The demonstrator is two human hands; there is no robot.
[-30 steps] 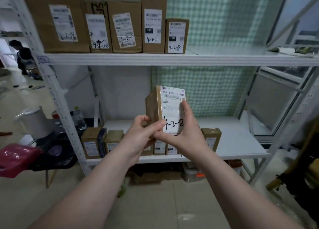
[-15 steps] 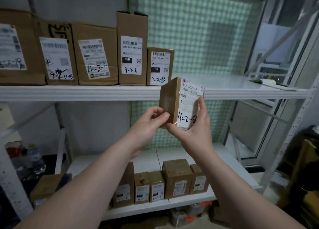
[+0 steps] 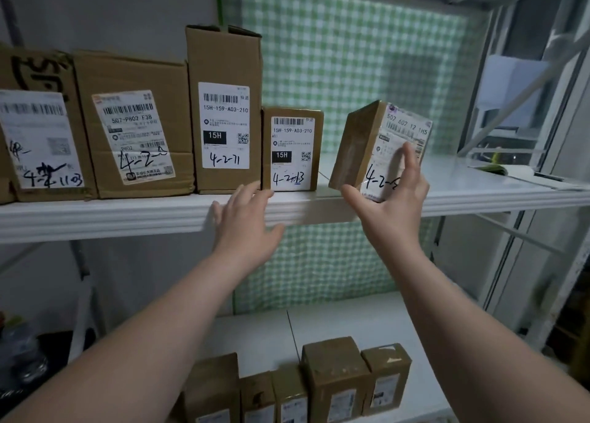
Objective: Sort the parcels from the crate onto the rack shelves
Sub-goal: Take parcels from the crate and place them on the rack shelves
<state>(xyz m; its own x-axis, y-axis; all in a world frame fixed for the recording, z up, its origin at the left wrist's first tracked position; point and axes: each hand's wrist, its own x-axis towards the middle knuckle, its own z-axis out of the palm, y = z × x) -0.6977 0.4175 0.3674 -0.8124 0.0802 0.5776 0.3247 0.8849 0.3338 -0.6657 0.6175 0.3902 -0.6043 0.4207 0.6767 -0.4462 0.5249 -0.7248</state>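
A grey wall [image 3: 111, 14] meets a backlit green-checked curtain [image 3: 351, 55] beside a window [image 3: 523, 81].

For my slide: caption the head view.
Right hand holds a tilted parcel at the upper shelf; left hand open beside.

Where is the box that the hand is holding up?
In the head view the held parcel is right of centre, tilted in the right hand over the front edge of the upper shelf, just right of the small box marked 4-2-13.
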